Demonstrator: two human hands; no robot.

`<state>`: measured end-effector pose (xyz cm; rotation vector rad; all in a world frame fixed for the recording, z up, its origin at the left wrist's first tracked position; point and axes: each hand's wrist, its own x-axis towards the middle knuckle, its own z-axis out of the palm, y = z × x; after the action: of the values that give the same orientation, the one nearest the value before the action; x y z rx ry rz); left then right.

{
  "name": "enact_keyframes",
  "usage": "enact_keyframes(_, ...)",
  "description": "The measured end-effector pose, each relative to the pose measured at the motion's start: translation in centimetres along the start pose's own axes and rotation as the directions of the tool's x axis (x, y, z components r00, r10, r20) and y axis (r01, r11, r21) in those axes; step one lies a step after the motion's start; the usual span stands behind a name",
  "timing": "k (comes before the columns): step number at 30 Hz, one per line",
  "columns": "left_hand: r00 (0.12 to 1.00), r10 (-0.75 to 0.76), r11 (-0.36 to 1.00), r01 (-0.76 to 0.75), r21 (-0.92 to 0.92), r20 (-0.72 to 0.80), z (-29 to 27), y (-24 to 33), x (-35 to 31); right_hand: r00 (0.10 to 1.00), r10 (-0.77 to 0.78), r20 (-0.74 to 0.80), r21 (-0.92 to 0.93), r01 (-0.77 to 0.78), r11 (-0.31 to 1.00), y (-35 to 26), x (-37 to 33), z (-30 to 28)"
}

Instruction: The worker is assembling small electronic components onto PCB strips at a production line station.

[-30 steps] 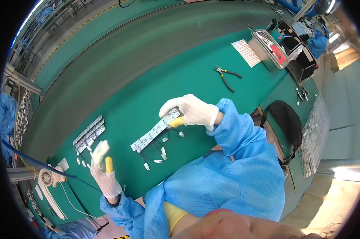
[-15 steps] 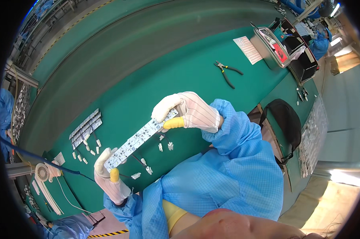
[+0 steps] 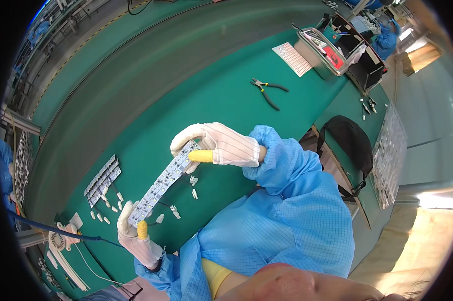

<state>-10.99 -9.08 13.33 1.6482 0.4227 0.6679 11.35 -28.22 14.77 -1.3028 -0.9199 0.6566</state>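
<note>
Between my two gloved hands I hold a long white circuit board, slanting from lower left to upper right. My left hand grips its lower end, the yellow-tipped thumb on the front face. At the upper end my right hand pinches the board between its yellow-covered thumb and the fingers behind. Short dark wires with white connectors hang from the board's near side. To the left, several similar circuit boards lie together on the green mat, their wired connectors pointing toward me.
Cutting pliers with dark handles lie on the far mat. Beyond them are a sheet of small labels, a clear plastic bin and a black organizer. A black pouch rests at right; a small white fan stands at left.
My right hand has moved left and slightly down, so the board now stands steeper. Both hands still hold it. The whole view has also shifted a little.
</note>
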Motion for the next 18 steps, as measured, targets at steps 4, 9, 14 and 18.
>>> enact_keyframes(4,0.999,0.028,0.999,-0.029,0.027,0.040,-0.03,0.18,0.08,0.997,0.053,0.062,0.152,-0.062,0.986,-0.11,-0.09,-0.07)
enact_keyframes(9,0.999,-0.010,0.999,0.009,0.049,0.030,-0.15,0.01,-0.05,0.995,0.078,0.066,0.047,-0.082,0.996,-0.10,0.03,-0.29)
enact_keyframes(14,1.000,0.021,1.000,-0.021,0.016,0.008,0.07,-0.12,-0.01,0.997,0.021,0.075,0.014,-0.022,1.000,-0.15,-0.04,-0.32)
enact_keyframes(18,1.000,0.020,1.000,-0.020,0.011,0.017,0.10,0.15,-0.04,0.999,0.003,0.055,0.046,-0.005,0.999,0.38,-0.15,-0.31)
